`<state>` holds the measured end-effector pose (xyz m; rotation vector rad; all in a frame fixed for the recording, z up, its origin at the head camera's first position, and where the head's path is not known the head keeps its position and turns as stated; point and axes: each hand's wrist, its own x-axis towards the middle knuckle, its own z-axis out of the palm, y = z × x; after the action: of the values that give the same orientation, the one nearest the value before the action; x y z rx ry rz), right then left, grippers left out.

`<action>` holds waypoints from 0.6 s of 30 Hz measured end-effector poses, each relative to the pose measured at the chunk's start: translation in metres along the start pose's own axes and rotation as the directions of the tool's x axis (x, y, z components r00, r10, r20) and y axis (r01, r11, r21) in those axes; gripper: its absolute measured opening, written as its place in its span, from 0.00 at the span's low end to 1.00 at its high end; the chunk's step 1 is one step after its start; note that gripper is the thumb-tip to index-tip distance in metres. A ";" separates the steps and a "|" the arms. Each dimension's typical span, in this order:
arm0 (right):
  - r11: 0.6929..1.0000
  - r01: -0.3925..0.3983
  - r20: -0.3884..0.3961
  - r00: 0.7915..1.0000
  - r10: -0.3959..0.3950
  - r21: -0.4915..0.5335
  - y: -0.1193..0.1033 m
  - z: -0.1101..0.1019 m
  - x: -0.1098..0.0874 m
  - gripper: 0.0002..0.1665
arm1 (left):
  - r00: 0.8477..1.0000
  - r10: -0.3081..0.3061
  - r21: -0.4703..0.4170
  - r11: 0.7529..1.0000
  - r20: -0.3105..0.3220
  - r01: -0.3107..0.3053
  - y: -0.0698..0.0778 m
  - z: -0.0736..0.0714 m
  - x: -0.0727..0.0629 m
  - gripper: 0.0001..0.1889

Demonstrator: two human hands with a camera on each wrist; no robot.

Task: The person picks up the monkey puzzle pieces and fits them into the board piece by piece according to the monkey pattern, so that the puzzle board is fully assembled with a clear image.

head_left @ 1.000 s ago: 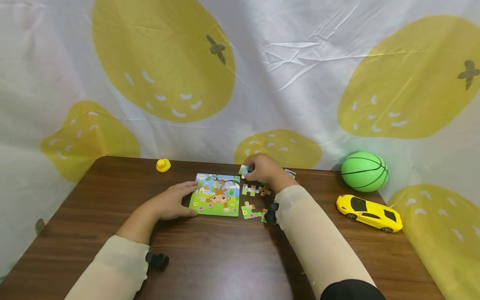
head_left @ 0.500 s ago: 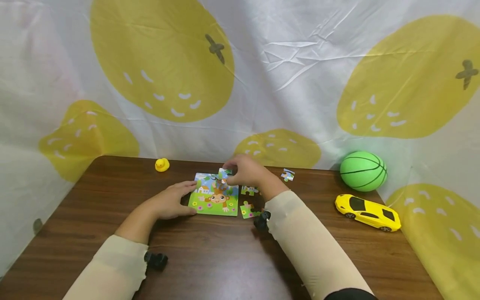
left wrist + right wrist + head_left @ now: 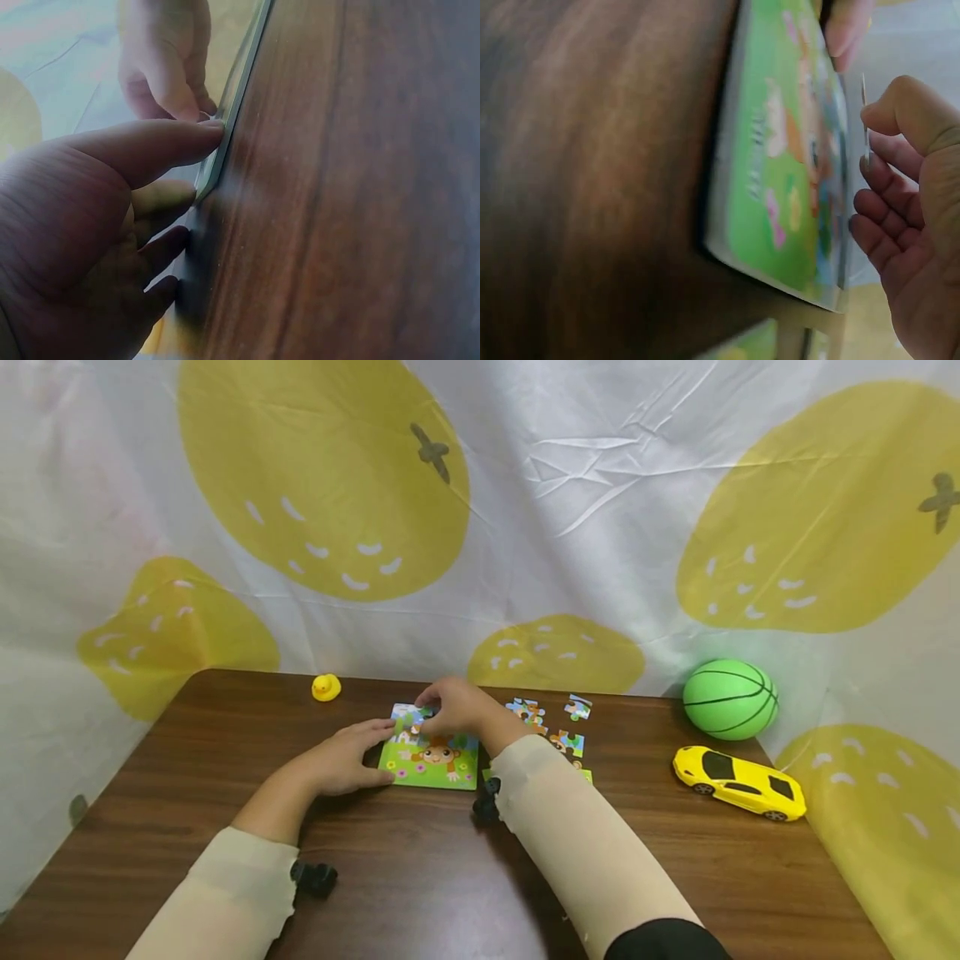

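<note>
A square puzzle board (image 3: 431,774) with a monkey picture lies flat on the table in the head view. My left hand (image 3: 345,760) stands at its left edge, the thumb and index finger fairly straight and touching the board. Over the upper part of the board, my right hand (image 3: 457,710) pinches a puzzle piece (image 3: 865,120) between thumb and fingers. The right wrist view shows that piece edge-on, above the board. My right hand hides part of the monkey picture in the head view.
Several loose puzzle pieces (image 3: 572,743) lie to the right of the board, partly behind the right forearm. One piece (image 3: 577,707) lies farther back. A yellow duck (image 3: 326,687) sits back left; a green ball (image 3: 730,699) and yellow toy car (image 3: 738,783) are at right.
My right hand has picked up a piece from beside the board and carried it left over the board's upper part. The left hand has stayed at the board's left edge.
</note>
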<state>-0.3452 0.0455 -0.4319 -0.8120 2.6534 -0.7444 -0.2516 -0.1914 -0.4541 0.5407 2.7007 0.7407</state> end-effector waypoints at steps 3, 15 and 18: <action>1.000 -0.023 0.001 1.000 0.023 0.001 -0.001 0.004 0.003 0.27 | 1.000 -0.003 -0.004 1.000 0.000 0.003 0.001 0.000 -0.001 0.45; 0.992 0.017 0.040 0.999 -0.012 -0.126 -0.004 0.014 0.017 0.29 | 1.000 0.013 -0.018 1.000 -0.005 -0.013 0.001 -0.001 -0.003 0.44; 0.990 0.023 0.040 0.999 -0.017 -0.143 -0.003 0.014 0.018 0.28 | 1.000 0.007 -0.019 1.000 -0.009 -0.007 0.001 -0.002 -0.004 0.44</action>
<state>-0.3530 0.0275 -0.4435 -0.8810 2.6920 -0.5420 -0.2486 -0.1926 -0.4512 0.5439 2.6984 0.7719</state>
